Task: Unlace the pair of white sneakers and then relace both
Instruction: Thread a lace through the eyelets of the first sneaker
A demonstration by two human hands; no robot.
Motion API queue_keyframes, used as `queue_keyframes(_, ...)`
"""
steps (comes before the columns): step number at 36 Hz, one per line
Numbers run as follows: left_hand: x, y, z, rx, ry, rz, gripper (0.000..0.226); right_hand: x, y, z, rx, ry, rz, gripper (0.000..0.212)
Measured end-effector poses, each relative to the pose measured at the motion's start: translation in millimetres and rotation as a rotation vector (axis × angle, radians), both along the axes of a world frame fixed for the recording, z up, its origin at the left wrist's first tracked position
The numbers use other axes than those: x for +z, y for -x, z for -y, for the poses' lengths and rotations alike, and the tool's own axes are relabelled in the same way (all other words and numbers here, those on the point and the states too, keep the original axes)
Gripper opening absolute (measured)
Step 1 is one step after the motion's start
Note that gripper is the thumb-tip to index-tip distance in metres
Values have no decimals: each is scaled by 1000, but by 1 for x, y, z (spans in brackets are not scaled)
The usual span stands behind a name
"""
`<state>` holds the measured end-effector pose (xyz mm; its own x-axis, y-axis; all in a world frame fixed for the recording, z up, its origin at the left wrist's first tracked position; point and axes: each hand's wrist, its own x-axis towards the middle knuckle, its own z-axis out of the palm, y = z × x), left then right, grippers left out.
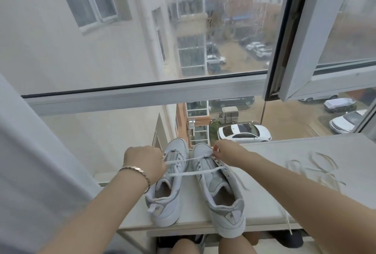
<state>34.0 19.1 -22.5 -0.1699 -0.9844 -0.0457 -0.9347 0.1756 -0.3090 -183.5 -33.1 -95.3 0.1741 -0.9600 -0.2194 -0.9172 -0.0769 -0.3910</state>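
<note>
White with grey trim, the left sneaker (166,184) and the right sneaker (219,192) stood side by side on the pale worktop (264,203), toes toward the window (142,95) and heels toward me. The heel of the right sneaker overhung the near edge. My left hand (144,164), with a metal bracelet (134,169) on its wrist, was clenched above the tongue of the left sneaker, grasping the lace (191,173). Two strands of that lace ran taut from this fist across the gap to the right sneaker. My right hand (225,154) sat over the toe end of the right sneaker's eyelet row, its fingers (216,150) pinching the same lace where the upper strand met the shoe. I could not tell how many eyelets the lace had passed through. A second lace (313,170) lay loose in loops on the worktop, well to the right of both shoes and held by neither hand. Whether the left sneaker carried any lacing was hidden by my left hand. Parked cars (244,131) showed through the glass below.
</note>
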Motion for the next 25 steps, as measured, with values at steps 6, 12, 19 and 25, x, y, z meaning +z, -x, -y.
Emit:
queue_keyframes(6, -9, 29, 4, 21, 142, -33, 29, 0, 3, -3, 4, -31, -70, 35)
queue_keyframes(12, -32, 79, 1, -246, -89, -566, 37, 14, 8, -9, -27, -166, 148, 34)
queue_keyframes(19, -52, 80, 0, -287, -215, -580, 32, 13, 36, -12, -218, -229, 627, 41)
queue_keyframes(25, -22, 32, 5, -190, -223, -929, 32, 31, 60, -28, -276, -232, 949, 37)
